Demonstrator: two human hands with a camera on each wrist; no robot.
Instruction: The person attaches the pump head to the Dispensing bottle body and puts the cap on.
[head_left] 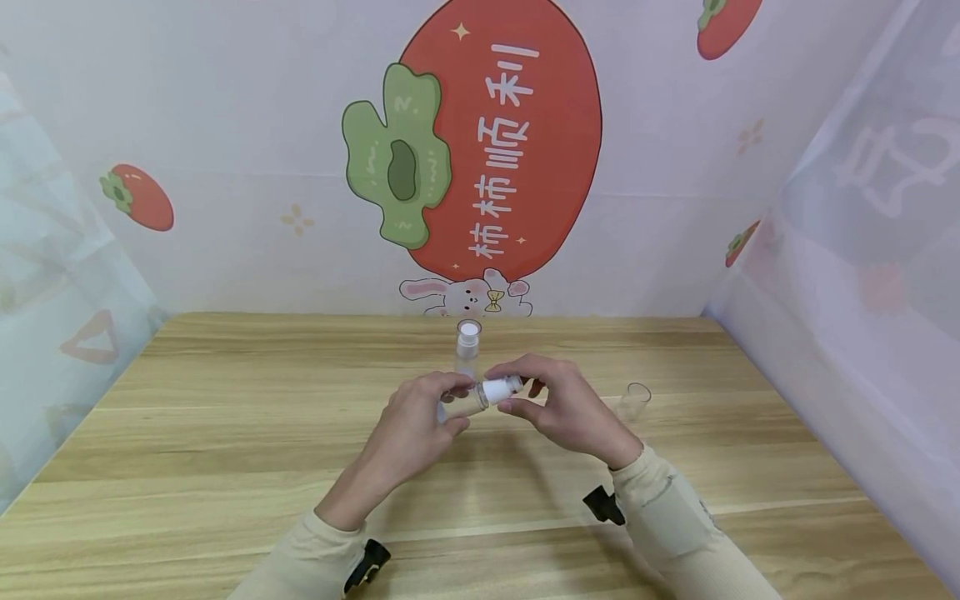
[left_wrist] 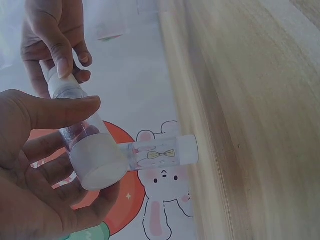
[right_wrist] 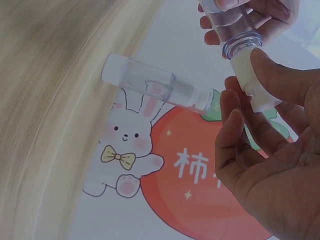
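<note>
- Left hand (head_left: 412,425) grips bottle (head_left: 467,405), tilted, above table (head_left: 225,433);
- Right hand (head_left: 566,408) pinches its white top (head_left: 497,390);
- Second bottle (head_left: 467,346) stands upright beyond hands;
- Clear cap (head_left: 634,403) sits on table near right wrist.

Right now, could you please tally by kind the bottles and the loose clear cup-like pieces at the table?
Bottles: 2 (the held bottle, in the left hand and right hand; the standing bottle)
Loose clear cup-like piece: 1 (on the table)
Total: 3
</note>
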